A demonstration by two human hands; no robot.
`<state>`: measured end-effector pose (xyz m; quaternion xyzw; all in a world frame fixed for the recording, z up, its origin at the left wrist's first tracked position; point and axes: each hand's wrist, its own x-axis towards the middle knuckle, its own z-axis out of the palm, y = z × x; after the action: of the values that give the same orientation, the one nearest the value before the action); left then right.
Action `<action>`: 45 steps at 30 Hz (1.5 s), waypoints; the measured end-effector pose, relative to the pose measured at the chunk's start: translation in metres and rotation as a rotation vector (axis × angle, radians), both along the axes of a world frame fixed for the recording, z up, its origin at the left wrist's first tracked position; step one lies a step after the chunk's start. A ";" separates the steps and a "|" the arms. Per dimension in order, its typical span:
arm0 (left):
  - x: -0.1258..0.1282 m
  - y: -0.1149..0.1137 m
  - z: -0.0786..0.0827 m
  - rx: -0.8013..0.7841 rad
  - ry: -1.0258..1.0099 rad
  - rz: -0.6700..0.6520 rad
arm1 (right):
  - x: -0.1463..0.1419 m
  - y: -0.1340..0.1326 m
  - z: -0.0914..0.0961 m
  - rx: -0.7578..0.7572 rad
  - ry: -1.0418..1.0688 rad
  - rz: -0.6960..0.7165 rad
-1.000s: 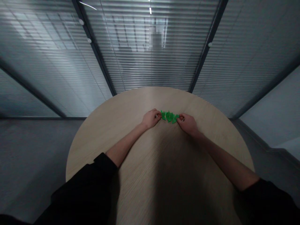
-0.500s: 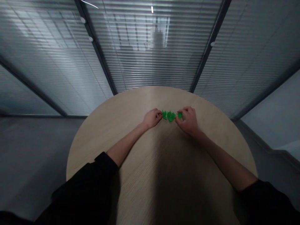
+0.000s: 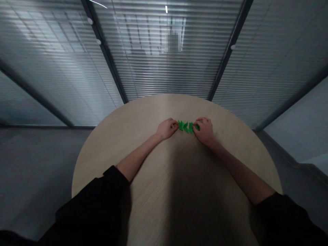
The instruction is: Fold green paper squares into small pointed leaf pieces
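A small green piece with several pointed, leaf-like tips (image 3: 186,127) lies at the far middle of the table, its material hard to tell at this size. My left hand (image 3: 167,129) pinches its left end. My right hand (image 3: 204,131) curls over its right end, with the fingertips hiding that end. Both hands rest low, close to the tabletop, and dark sleeves cover my forearms nearer the camera.
The round pale wood table (image 3: 123,136) has its far edge just beyond my hands. Behind it stand glass partitions with horizontal blinds (image 3: 166,71) on dark frames. Grey floor (image 3: 38,164) surrounds the table.
The green piece looks more compact, and its round middle part no longer shows. My right hand has moved up the picture and closed over the right end.
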<state>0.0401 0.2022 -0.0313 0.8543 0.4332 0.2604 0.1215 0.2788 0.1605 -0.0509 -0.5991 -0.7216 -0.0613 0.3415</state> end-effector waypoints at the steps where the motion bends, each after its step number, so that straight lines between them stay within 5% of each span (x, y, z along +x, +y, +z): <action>1: 0.000 0.000 0.000 -0.001 -0.001 -0.002 | 0.000 0.000 0.000 0.002 0.006 0.000; 10: -0.001 0.000 -0.002 -0.006 -0.026 -0.005 | 0.000 -0.007 0.005 0.093 0.146 -0.033; 17: -0.001 0.001 -0.004 -0.018 -0.063 -0.005 | 0.009 -0.045 0.010 0.169 0.322 -0.116; 24: -0.002 0.003 -0.005 -0.021 -0.101 -0.002 | 0.013 -0.091 0.013 0.046 0.498 -0.138; 29: -0.005 0.002 -0.004 -0.033 -0.136 0.012 | 0.011 -0.099 0.016 -0.052 0.574 -0.123; 45: -0.052 -0.071 0.005 -0.080 -0.095 0.071 | 0.018 -0.102 0.015 -0.128 0.603 -0.060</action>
<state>-0.0122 0.1308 -0.0261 0.8195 0.4671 0.2871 0.1668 0.2965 0.0580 -0.0362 -0.6315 -0.5722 0.1545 0.4998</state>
